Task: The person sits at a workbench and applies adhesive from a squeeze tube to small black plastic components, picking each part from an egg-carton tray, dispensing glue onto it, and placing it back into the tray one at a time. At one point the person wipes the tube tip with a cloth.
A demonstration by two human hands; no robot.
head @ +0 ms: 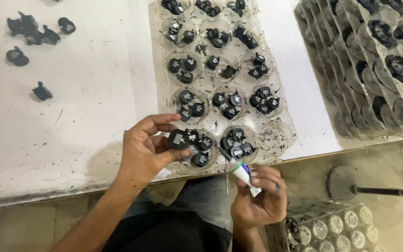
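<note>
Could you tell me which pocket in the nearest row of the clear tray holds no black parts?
The rightmost pocket of the clear tray: it holds only dark specks, while its two neighbours hold clusters of black parts.

A small black plastic part (178, 139) with a pale metal insert on its upper face sits at the near edge of a clear moulded tray (276, 121), over the tray's front-left pocket, where a few more black parts of the same kind lie. A small white tube (244, 176) with a green band near its nozzle lies tilted, its thin tip pointing up and left toward the front-middle pocket of that tray.
</note>
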